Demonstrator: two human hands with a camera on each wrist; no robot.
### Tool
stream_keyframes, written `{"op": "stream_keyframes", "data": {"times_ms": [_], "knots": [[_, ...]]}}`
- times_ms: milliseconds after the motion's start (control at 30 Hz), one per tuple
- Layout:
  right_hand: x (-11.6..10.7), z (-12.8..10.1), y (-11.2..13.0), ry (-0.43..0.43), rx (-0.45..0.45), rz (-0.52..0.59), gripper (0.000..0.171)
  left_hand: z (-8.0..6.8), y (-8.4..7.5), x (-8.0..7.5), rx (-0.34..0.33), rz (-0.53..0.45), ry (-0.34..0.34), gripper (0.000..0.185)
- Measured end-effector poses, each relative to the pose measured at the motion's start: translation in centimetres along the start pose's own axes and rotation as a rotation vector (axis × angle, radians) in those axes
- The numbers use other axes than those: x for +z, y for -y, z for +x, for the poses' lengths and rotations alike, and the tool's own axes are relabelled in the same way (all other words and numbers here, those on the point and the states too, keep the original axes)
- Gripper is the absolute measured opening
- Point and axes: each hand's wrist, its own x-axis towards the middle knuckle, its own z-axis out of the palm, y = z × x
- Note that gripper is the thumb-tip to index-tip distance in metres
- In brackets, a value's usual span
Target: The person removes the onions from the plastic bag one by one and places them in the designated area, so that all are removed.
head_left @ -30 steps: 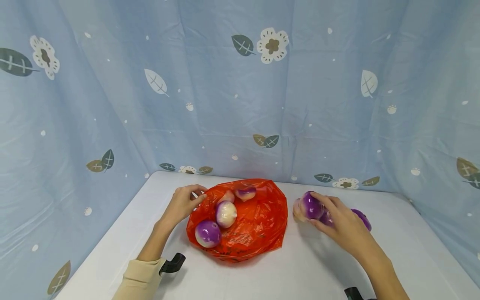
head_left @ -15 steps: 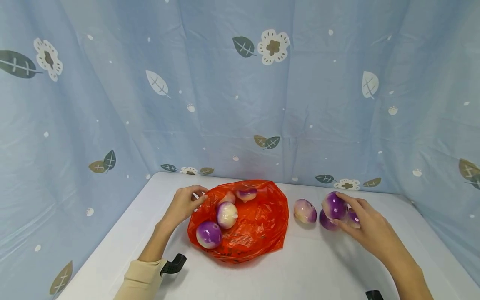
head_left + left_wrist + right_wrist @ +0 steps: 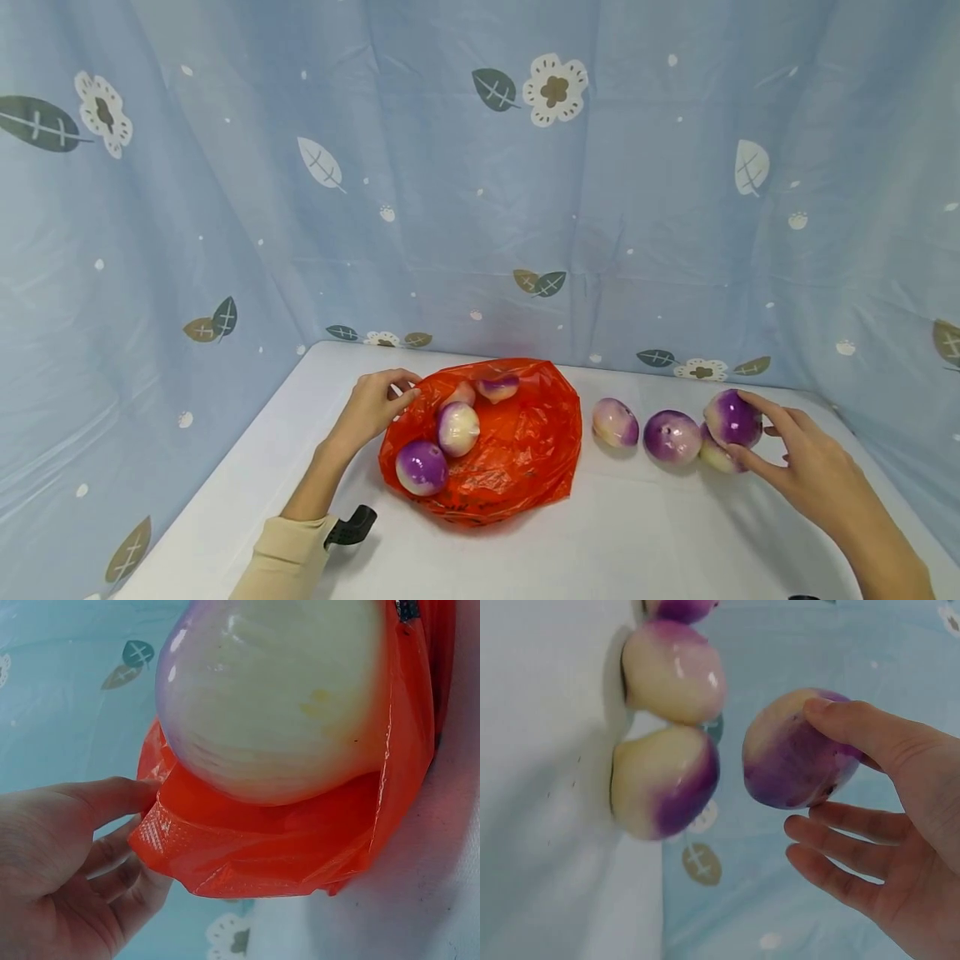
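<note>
Since the earlier frames, your right hand (image 3: 813, 467) has carried its held turnip (image 3: 733, 418) rightward, from over the left end of the loose row to over its right end, while your left hand (image 3: 375, 408) keeps its place at the rim of the red bag (image 3: 567, 417).

One blue curtain (image 3: 420, 208), printed with flowers and leaves, hangs behind and to both sides of one white tabletop (image 3: 525, 562). You have one bag, thin, crinkled plastic, resting left of the tabletop's middle with its mouth gaping. Your two hands are well apart: the left pinches the bag's rim, and the right is clamped on the held turnip, raised above the tabletop.

You can count eight turnips. Four show inside the bag: a purple one (image 3: 422, 467) at the near left, a mostly pale one (image 3: 458, 429) just beside it, a pinkish one (image 3: 463, 392) behind that, and a purple-topped one (image 3: 497, 388) at the back. Three are loose in a row right of the bag: left (image 3: 616, 423), middle (image 3: 672, 437) and right (image 3: 717, 456). All are round and glossy, shading from purple to cream; yours shows mostly purple.
</note>
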Motion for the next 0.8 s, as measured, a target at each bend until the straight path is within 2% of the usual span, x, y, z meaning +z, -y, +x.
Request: {"op": "stream_keyframes", "data": {"times_ms": [167, 367, 533, 800], "knots": [[-0.2, -0.6, -1.3, 0.016, 0.051, -0.014, 0.080, 0.0, 0.0, 0.0, -0.007, 0.002, 0.008, 0.016], [-0.3, -0.9, -2.9, -0.053, 0.013, -0.034, 0.081, 0.0, 0.0, 0.0, -0.007, -0.003, 0.012, 0.016], [-0.1, -1.5, -4.3, -0.056, 0.036, -0.020, 0.081, -0.1, -0.2, 0.0, -0.012, -0.014, 0.012, 0.016], [0.2, -2.4, -6.5, 0.067, 0.126, -0.045, 0.075, 0.0, -0.2, -0.2, -0.006, -0.018, 0.010, 0.016]]}}
